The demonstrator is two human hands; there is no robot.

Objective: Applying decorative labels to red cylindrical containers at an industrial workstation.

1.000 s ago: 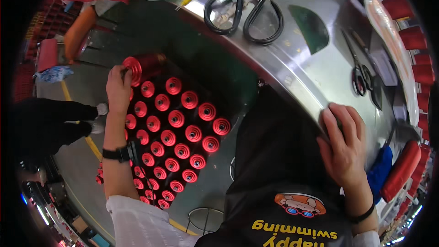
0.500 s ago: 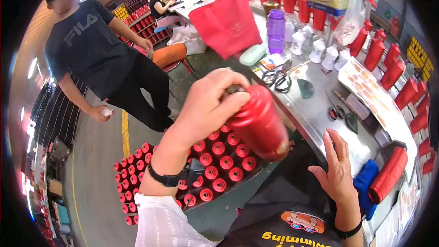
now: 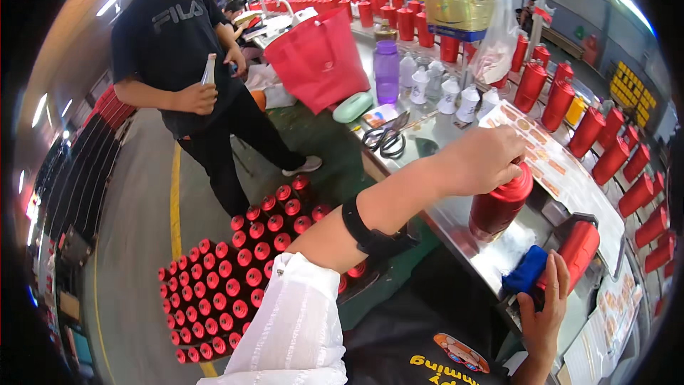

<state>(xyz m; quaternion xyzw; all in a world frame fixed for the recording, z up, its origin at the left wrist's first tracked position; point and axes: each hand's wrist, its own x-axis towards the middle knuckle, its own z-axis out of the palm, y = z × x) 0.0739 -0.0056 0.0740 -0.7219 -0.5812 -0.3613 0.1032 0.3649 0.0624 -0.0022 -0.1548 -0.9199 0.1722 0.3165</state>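
My left hand point(image 3: 488, 160) grips a shiny red bottle point(image 3: 500, 208) by its top, its fingers closed around the narrow neck. The bottle stands nearly upright at the metal table point(image 3: 450, 227); I cannot tell whether its base bears on the surface. My right hand point(image 3: 545, 306) is empty, fingers apart, close by a blue cloth point(image 3: 524, 269). A second red bottle point(image 3: 581, 246) lies on its side beyond that cloth. Past the held bottle is a sheet of printed stickers point(image 3: 552, 164).
Many red bottles point(image 3: 233, 286) stand packed on the floor at left. A person point(image 3: 178, 50) nearby holds a small pale bottle point(image 3: 209, 71). On the table are scissors point(image 3: 388, 139), a purple bottle point(image 3: 386, 75), white bottles point(image 3: 447, 96) and a red bag point(image 3: 320, 60). Red bottles point(image 3: 588, 132) line the far side.
My left hand has carried the red bottle rightward from above the floor to the table and turned it more upright. My right hand has dropped lower, toward the blue cloth. The other person has raised their small bottle.
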